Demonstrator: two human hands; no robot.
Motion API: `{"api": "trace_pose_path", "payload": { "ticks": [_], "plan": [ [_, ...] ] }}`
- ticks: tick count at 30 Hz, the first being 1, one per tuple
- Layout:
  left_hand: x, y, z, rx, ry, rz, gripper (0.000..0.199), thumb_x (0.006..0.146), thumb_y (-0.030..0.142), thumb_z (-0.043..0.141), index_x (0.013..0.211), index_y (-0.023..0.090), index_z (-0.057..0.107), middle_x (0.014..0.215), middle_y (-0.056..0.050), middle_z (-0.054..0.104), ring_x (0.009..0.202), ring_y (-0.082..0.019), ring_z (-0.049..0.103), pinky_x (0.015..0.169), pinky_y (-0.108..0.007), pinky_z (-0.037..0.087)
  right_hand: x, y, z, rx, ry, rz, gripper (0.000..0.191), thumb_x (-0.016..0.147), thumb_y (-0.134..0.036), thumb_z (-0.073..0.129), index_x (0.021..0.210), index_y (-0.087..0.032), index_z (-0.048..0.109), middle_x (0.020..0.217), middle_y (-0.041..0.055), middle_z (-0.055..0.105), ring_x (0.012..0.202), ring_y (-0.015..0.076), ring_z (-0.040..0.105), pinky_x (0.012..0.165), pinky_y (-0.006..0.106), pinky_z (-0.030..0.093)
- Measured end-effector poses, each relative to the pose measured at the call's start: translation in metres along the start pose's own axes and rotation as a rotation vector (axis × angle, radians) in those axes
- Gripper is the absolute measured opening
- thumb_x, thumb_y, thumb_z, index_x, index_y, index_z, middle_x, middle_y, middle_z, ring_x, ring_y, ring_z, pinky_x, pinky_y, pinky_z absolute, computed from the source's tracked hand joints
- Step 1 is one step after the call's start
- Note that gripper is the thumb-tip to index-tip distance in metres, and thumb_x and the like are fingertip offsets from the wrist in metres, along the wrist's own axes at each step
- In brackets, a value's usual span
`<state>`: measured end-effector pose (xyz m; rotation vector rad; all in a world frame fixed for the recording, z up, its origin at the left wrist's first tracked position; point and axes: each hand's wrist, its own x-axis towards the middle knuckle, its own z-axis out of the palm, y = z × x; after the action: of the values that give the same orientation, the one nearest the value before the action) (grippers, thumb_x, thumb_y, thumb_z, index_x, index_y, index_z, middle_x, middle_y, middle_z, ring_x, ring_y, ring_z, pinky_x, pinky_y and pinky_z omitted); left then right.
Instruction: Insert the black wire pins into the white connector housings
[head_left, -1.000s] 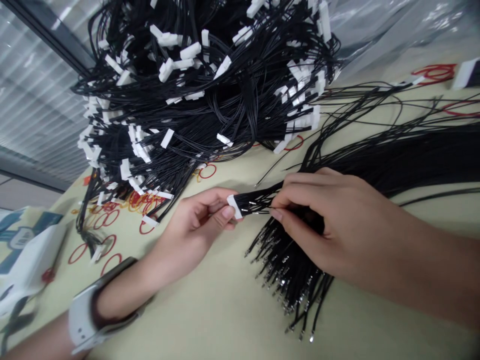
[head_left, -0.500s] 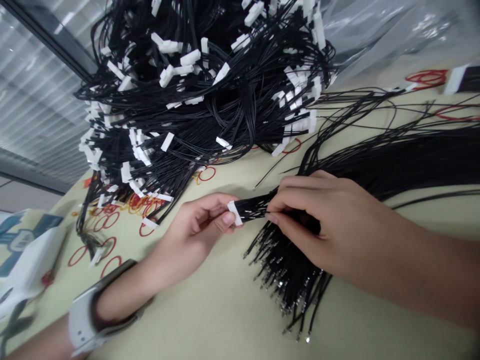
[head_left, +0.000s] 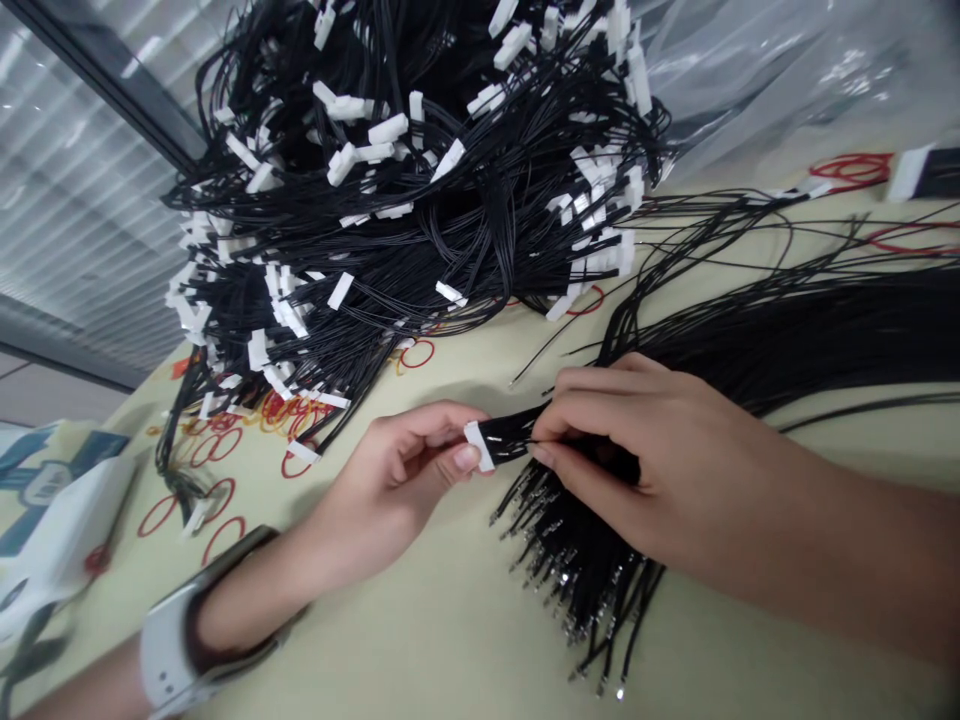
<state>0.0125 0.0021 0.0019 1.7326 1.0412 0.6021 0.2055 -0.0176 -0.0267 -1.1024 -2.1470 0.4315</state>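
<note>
My left hand [head_left: 412, 470] pinches a white connector [head_left: 480, 446] between thumb and fingers. Black wires run from the connector toward my right hand [head_left: 637, 450], whose thumb and index finger are closed on a black wire close to it. Beneath my right hand, a bundle of black wires [head_left: 577, 560] fans out, with shiny metal tips pointing down and left. The tip of the wire in my right fingers is too small to make out.
A large heap of black cables [head_left: 420, 230] with white connectors fills the back. Red rubber bands [head_left: 217, 445] lie at left, near a white device [head_left: 67, 540]. Long black wires [head_left: 840, 320] stretch right, below a clear plastic bag [head_left: 787, 80].
The connector and my left hand have shifted slightly right and down in the view, and the connector is nearer my right fingers. Both hands keep their pinches.
</note>
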Motion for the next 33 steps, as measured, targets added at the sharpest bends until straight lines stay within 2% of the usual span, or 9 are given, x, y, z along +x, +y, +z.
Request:
{"api": "trace_pose_path", "payload": {
  "ticks": [15,22,33],
  "plan": [
    [-0.0028,0.0009,0.0008,-0.01,-0.016,0.001,0.011,0.082,0.01,0.053,0.089,0.016,0.059,0.07,0.002,0.059,0.063,-0.008,0.051,0.055,-0.016,0.038,0.0008,0.0003,0.0012,-0.007,-0.004,-0.037,0.017,0.082,-0.014,0.046,0.071,-0.017,0.058,0.067,-0.004,0.05,0.059,0.0081,0.044,0.064,0.028,0.028],
    [-0.0022,-0.0013,0.0022,-0.03,-0.01,-0.004,0.018,0.082,0.009,0.053,0.092,0.021,0.061,0.07,0.005,0.058,0.063,-0.005,0.049,0.055,-0.012,0.037,0.0017,-0.0001,0.0032,-0.059,0.012,-0.073,0.02,0.084,-0.015,0.044,0.07,-0.016,0.059,0.066,-0.0024,0.05,0.06,0.0097,0.043,0.063,0.029,0.027],
    [-0.0054,0.0011,0.0026,0.027,-0.019,0.011,0.014,0.082,0.01,0.053,0.088,0.02,0.061,0.069,0.004,0.055,0.061,-0.006,0.045,0.054,-0.013,0.035,-0.0001,-0.0019,0.0017,0.001,0.002,-0.044,0.016,0.082,-0.013,0.047,0.072,-0.017,0.059,0.065,-0.0039,0.05,0.058,0.0082,0.042,0.063,0.027,0.028]
  ]
}}
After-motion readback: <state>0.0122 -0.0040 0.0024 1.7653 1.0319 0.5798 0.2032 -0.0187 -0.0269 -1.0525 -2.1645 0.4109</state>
